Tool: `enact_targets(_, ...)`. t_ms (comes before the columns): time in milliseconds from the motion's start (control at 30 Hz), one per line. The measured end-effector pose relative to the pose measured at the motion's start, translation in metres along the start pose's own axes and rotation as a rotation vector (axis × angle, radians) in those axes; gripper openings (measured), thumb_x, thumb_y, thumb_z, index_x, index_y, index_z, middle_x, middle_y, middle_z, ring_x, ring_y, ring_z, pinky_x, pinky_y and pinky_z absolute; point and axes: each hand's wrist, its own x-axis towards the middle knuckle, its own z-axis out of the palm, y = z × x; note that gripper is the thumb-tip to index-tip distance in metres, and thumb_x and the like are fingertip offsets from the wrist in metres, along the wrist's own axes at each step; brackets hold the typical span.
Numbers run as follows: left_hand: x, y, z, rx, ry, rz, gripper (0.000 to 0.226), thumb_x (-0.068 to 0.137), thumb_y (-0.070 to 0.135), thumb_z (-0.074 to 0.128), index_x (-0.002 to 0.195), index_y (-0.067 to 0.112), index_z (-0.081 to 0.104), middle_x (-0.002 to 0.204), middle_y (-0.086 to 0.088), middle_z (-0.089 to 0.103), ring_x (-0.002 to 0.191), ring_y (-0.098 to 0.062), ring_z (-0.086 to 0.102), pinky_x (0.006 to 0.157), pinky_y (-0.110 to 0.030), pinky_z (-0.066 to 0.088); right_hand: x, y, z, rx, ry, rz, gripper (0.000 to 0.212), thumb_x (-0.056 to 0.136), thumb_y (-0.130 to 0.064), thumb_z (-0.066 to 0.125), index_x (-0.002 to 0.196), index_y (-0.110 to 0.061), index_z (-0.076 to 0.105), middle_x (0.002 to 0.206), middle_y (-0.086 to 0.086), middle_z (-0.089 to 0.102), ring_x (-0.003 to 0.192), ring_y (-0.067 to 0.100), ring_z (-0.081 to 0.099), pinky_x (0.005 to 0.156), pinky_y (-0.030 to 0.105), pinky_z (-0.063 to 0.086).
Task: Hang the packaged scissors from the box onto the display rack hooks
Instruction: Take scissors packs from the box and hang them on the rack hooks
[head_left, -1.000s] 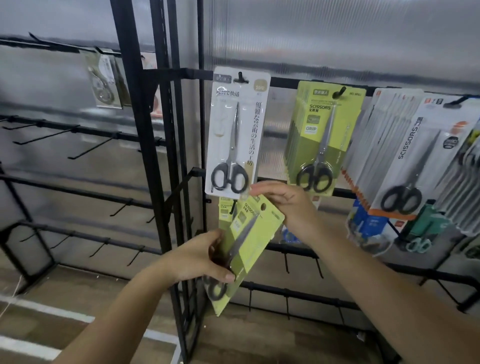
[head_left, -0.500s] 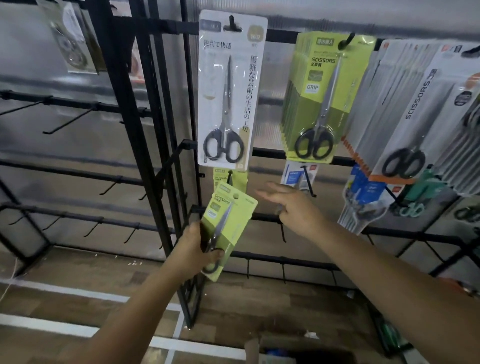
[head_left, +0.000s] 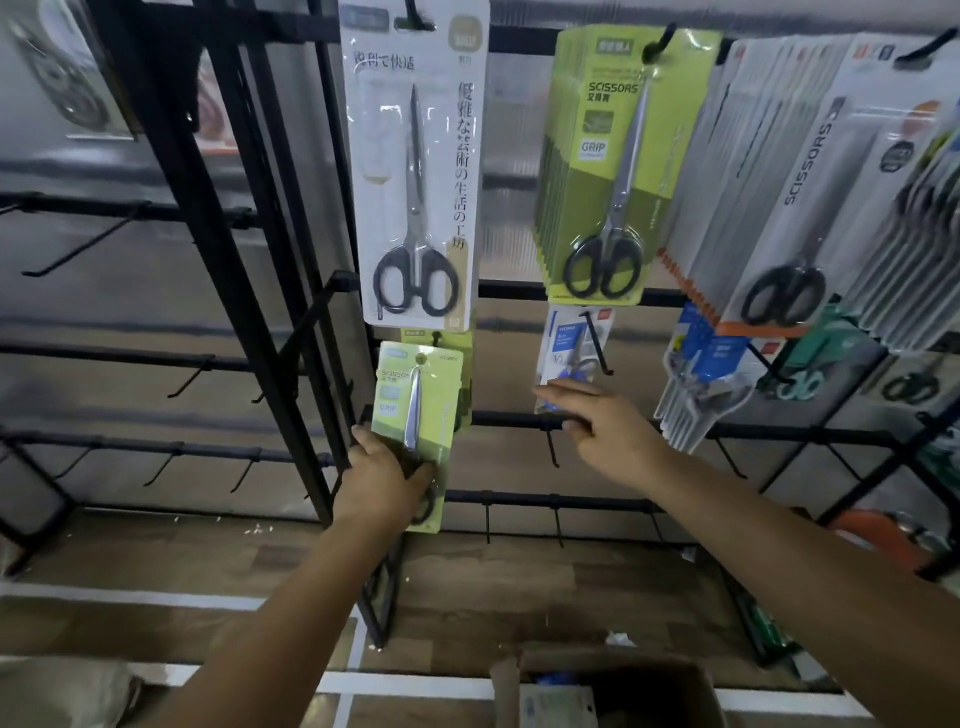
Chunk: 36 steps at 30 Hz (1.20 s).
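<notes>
Scissors in a small lime-green card pack sit upright in our left hand, which grips the lower end with the thumb curled over the black handles, the glossy blister showing a steel blade up the middle. The pack's top lies in front of a matching green pack already hanging on a hook of the second row. Our right hand reaches forward with fingers straight and spread, holding nothing, its fingertips near a blue-and-white pack that hangs behind a bare black wire hook.

We face a black metal display rack of square tubes and thin bars. On its top row hang a tall white pack with black-handled scissors, a thick stack of larger green packs, and grey-white packs printed SCISSORS. Below, an open brown cardboard box sits on the wood-patterned floor, which is marked with white tape lines.
</notes>
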Motion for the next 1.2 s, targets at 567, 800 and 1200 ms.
enact_targets(567,-0.018,0.083,-0.006,0.193,-0.047,0.247,0.081,0.095,0.037,0.046,0.149,0.007,-0.005,0.152,-0.016,0.015,0.134,-0.039,0.026,0.105,-0.046,0.032,-0.060,0.023,-0.027,0.010,0.079,0.070,0.048,0.092,-0.007,0.050,0.137,-0.023,0.046,0.145,-0.003,0.039,0.134,0.014,0.035,0.112,0.030,0.030)
enact_targets(800,-0.089,0.129,0.058,0.200,-0.053,0.440,0.074,0.096,0.035,0.046,0.149,0.005,0.005,0.147,-0.014,0.023,0.134,-0.032,0.026,0.106,-0.038,0.030,-0.128,0.070,-0.041,-0.028,-0.039,0.194,0.050,0.093,-0.008,0.048,0.141,-0.020,0.040,0.151,0.001,0.030,0.137,0.016,0.030,0.105,0.017,0.024)
enact_targets(1200,-0.242,0.141,0.221,0.177,-0.300,0.351,0.070,0.094,0.031,0.049,0.149,0.009,0.012,0.149,-0.013,0.024,0.133,-0.029,0.031,0.104,-0.037,0.034,-0.296,0.209,-0.022,0.013,-0.294,0.413,0.051,0.094,-0.014,0.048,0.142,-0.024,0.038,0.143,0.006,0.043,0.132,0.024,0.039,0.106,0.035,0.036)
